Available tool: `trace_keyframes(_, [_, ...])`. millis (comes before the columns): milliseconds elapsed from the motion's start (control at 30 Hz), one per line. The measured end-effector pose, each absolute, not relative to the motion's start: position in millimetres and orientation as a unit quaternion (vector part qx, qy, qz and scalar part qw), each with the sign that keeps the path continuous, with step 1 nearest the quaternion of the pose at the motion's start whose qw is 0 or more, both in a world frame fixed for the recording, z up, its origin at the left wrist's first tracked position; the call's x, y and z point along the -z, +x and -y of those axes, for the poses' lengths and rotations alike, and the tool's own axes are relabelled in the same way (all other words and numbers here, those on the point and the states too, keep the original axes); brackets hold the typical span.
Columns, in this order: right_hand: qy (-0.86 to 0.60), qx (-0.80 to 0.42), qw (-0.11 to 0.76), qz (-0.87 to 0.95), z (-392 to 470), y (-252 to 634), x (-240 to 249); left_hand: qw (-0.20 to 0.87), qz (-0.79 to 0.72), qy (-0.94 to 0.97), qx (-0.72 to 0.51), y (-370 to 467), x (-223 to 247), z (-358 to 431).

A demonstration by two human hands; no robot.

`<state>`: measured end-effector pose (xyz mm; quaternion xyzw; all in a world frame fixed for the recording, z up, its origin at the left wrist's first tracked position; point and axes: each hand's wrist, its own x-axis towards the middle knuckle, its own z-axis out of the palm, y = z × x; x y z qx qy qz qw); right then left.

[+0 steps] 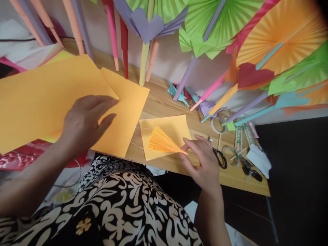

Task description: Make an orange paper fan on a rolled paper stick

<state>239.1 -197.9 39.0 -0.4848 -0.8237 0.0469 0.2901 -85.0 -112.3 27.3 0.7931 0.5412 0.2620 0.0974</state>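
Note:
My left hand point(85, 119) is over the large orange sheets at the left, its thumb and fingers apart, with the fingertips at the corner of the upper sheet point(46, 92). Another orange sheet point(128, 112) lies partly under that one. At the centre, a pleated orange paper fan point(164, 141) spreads toward the left on a smaller orange sheet point(176, 124). Its narrow end is pinched between the thumb and fingers of my right hand point(202, 162).
Scissors point(220, 159), tape rolls point(217, 125) and a white paper piece point(258, 160) lie on the wooden table point(256, 186) at the right. Paper fans on rolled sticks, green point(205, 20) and orange point(287, 37), stand along the wall. Red plastic point(25, 155) is at the lower left.

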Motion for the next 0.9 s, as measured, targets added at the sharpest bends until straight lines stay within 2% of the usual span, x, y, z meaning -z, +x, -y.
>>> trace_keyframes(67, [-0.474,-0.052,0.279,0.833,194,230,-37,0.103,-0.412,0.842,-0.333,-64,-34,121])
trace_keyframes(133, [-0.465,-0.051,0.273,0.841,190,220,-36,0.134,-0.274,0.895,-0.325,-40,-36,128])
trace_keyframes(200, [-0.462,-0.046,0.272,0.843,190,214,-35,0.152,-0.213,0.919,-0.295,-23,-32,132])
trace_keyframes(400, [-0.478,-0.062,0.296,0.825,198,214,-31,0.147,-0.221,0.923,-0.280,-19,-16,130])
trace_keyframes(700, [-0.478,-0.094,0.358,0.797,201,209,-22,0.144,-0.241,0.916,-0.286,-21,-18,129])
trace_keyframes(900, [-0.474,-0.288,0.398,0.730,207,225,-25,0.131,-0.261,0.898,-0.330,-25,-27,123])
